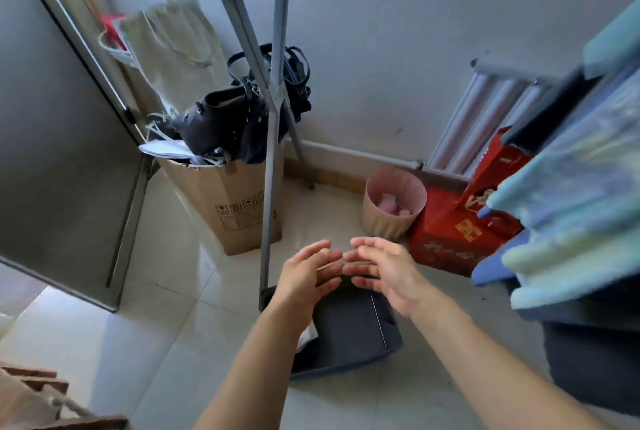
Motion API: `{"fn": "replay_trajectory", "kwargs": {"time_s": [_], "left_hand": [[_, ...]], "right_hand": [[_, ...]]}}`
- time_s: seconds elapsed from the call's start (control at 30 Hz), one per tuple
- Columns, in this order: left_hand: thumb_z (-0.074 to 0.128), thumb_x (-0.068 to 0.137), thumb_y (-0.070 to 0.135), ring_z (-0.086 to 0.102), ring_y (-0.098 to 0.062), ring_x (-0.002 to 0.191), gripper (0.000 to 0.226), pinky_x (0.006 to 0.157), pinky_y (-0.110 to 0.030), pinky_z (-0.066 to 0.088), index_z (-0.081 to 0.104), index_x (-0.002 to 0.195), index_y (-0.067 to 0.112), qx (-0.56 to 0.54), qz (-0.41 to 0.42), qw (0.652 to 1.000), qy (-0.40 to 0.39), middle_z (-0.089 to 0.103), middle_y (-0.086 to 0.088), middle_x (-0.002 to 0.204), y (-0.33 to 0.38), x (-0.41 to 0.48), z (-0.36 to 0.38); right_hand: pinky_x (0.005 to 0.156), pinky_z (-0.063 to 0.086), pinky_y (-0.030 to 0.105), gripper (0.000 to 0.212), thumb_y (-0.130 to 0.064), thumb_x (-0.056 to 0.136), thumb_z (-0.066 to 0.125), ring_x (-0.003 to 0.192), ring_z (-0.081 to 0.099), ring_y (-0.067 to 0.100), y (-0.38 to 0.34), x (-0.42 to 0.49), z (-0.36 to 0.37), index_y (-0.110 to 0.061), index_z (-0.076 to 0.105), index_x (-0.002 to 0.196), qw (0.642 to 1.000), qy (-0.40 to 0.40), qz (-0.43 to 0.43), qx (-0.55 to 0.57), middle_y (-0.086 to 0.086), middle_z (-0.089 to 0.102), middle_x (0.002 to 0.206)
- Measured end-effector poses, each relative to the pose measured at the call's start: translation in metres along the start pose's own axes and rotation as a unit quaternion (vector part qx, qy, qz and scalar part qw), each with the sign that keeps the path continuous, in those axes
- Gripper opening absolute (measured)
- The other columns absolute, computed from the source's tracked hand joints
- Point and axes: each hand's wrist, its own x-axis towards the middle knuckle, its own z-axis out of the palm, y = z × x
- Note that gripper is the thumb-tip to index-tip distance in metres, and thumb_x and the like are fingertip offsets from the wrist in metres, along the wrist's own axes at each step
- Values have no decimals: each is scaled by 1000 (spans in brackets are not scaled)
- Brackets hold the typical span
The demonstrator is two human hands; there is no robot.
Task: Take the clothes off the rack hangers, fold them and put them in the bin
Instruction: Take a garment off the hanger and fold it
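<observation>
A dark fabric bin (pixel 349 357) stands on the tiled floor below my hands, with a dark folded garment (pixel 349 318) lying flat inside it. My left hand (pixel 308 272) and my right hand (pixel 384 267) hover just above the bin, fingers straight, fingertips nearly meeting, holding nothing. The grey metal rack pole (pixel 272 152) rises just left of the bin. Blue and green clothes (pixel 571 201) hang at the right edge, blurred; their hangers are not visible.
A tall cardboard box (pixel 239 204) with a black handbag (pixel 221 121) on top stands behind the rack pole. A pink ribbed wastebasket (pixel 391 211) and red gift boxes (pixel 453 235) sit by the wall under a radiator (pixel 491 114). A grey door (pixel 62 152) stands at left.
</observation>
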Motion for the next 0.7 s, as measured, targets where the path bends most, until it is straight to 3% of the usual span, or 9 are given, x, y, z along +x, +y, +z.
{"fn": "replay_trajectory", "kwargs": {"time_s": [0.13,0.27,0.4,0.5,0.6,0.67,0.7], "left_hand": [[51,100,14,72,-22,88,21,80,-35,57,63,117,15,18,25,997,-64,74,-11,104,35,-44,38],[52,99,14,69,-21,83,23,82,-35,57,63,119,14,46,79,989,-120,74,-10,95,65,-82,75],[52,99,15,70,-25,89,22,82,-37,57,66,116,13,76,118,975,-171,75,-13,101,86,-116,104],[52,99,15,70,-25,90,21,86,-41,53,65,115,13,86,131,965,-209,75,-11,103,97,-138,119],[55,98,13,69,-23,82,20,73,-35,54,66,114,11,78,148,962,-216,75,-12,100,108,-148,132],[56,97,12,67,-24,80,20,68,-33,55,65,115,10,71,156,962,-213,75,-13,99,113,-155,144],[56,97,12,67,-24,79,20,67,-33,54,65,115,10,70,157,961,-215,75,-13,98,115,-158,150]], "right_hand": [[72,53,34,17,-10,100,47,85,69,26,-46,-52,-13,-14,63,105,997,18,-76,-6,9,72,93],[72,52,36,17,-12,98,50,77,69,22,-79,-97,-24,-15,66,104,988,52,-146,-23,9,74,89],[80,55,51,16,-8,98,51,74,69,26,-108,-139,-34,-12,66,102,971,104,-214,-24,10,75,83],[68,57,39,17,-5,97,51,64,69,17,-131,-173,-43,-12,67,98,941,164,-291,-53,6,75,78],[56,46,19,18,-6,96,53,55,58,6,-160,-205,-55,-16,68,95,881,252,-388,-99,1,70,77],[63,46,19,14,-11,95,55,65,57,5,-182,-225,-72,-18,68,96,795,347,-472,-158,-6,66,82],[67,47,23,14,-14,94,55,72,56,9,-194,-235,-82,-18,68,98,730,409,-509,-202,-6,64,88]]}}
